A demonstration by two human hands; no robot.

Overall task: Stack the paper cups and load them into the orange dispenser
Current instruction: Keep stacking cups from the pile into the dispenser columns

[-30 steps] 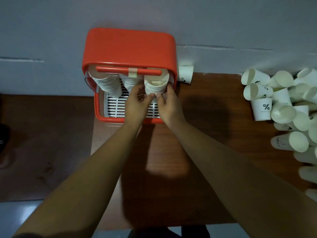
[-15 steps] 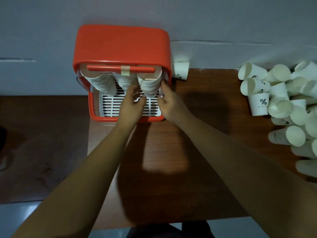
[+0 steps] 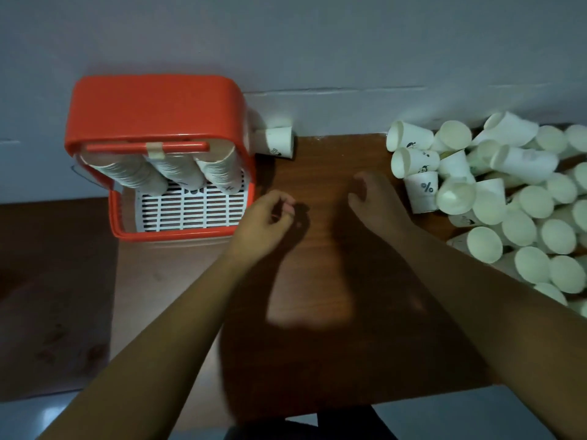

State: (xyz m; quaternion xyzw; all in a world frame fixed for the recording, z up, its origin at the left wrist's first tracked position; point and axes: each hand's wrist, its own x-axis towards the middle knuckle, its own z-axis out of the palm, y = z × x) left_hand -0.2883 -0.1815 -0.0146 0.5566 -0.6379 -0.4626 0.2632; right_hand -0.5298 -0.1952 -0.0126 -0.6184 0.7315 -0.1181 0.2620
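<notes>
The orange dispenser (image 3: 152, 109) stands far left against the wall; three stacks of white paper cups (image 3: 219, 174) hang inside, bases toward its slatted white tray (image 3: 190, 214); one cup (image 3: 278, 141) lies sideways just right of it; a loose pile of cups (image 3: 521, 217), some printed, a few perhaps nested, fills the right.

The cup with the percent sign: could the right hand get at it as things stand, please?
Probably yes. The right hand is open and empty just left of the cup with the percent sign, with only bare table between them. The pile crowds only its other sides.
</notes>
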